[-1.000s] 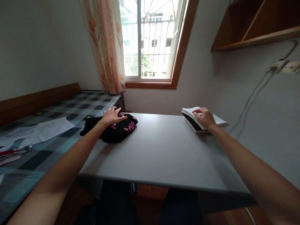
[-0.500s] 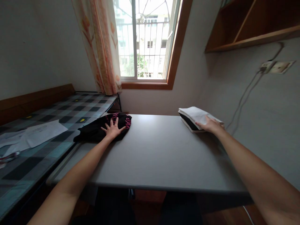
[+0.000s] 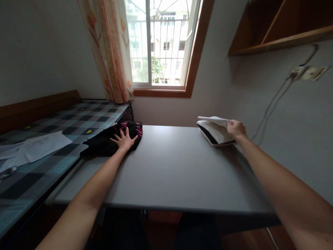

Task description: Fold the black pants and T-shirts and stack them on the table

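Note:
A black garment with pink lettering [image 3: 104,140] lies crumpled at the far left corner of the grey table [image 3: 171,170], partly hanging over onto the bed. My left hand [image 3: 124,140] rests flat on it with the fingers spread. At the far right corner sits a stack of folded clothes [image 3: 214,133], white on top with a black layer beneath. My right hand [image 3: 236,129] is closed on the right edge of the top white piece [image 3: 213,120], whose near edge is raised off the stack.
A bed with a checked cover [image 3: 52,128] adjoins the table on the left, with loose papers [image 3: 39,146] on it. Behind are a window [image 3: 158,41] and a curtain [image 3: 109,52]. On the right wall hang a wooden shelf [image 3: 281,31] and a power strip [image 3: 307,73] with cables.
My right hand slid from the top of the stack to its right edge and gripped the top white piece, lifting it. My left hand flattened on the black garment.

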Action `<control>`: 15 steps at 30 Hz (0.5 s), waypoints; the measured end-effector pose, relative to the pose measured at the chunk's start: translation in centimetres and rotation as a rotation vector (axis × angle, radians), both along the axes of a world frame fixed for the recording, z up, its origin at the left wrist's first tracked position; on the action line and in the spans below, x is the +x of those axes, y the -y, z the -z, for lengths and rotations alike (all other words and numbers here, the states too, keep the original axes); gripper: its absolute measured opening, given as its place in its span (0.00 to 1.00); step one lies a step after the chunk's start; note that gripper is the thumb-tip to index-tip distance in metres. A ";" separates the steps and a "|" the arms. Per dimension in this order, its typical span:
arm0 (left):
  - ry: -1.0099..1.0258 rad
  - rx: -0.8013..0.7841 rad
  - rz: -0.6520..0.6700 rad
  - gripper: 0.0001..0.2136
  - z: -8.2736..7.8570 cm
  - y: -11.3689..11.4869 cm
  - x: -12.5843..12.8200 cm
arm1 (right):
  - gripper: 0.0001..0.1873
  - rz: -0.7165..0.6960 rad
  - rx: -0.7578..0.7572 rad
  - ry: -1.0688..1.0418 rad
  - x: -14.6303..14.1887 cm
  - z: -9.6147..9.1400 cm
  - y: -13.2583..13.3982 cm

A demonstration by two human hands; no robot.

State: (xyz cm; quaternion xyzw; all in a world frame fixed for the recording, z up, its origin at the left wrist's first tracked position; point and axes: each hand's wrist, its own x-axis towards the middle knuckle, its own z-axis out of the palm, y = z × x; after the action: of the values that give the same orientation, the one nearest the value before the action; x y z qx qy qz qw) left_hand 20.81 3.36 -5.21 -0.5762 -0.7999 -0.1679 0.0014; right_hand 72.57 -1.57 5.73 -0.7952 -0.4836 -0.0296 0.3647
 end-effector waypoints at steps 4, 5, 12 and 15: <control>0.002 -0.005 0.010 0.46 -0.1 0.3 0.1 | 0.13 -0.120 0.414 -0.255 -1.6 -4.4 -0.8; 0.001 -0.004 0.014 0.45 -0.1 0.4 0.2 | 0.13 -0.171 0.501 -0.356 -2.5 -5.6 -0.9; -0.088 0.191 0.231 0.35 -1.5 1.9 1.7 | 0.12 -0.667 0.555 -0.797 -11.8 -11.0 0.2; 0.072 0.261 0.672 0.29 -2.5 3.3 4.5 | 0.12 -0.834 0.559 -0.858 -16.0 -11.6 0.8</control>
State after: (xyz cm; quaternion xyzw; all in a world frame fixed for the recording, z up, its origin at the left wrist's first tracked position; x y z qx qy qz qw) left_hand 25.31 0.02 -2.71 -0.7955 -0.5373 -0.2798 -0.0085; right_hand 56.54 -2.38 17.34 -0.3577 -0.5370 0.3092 0.6987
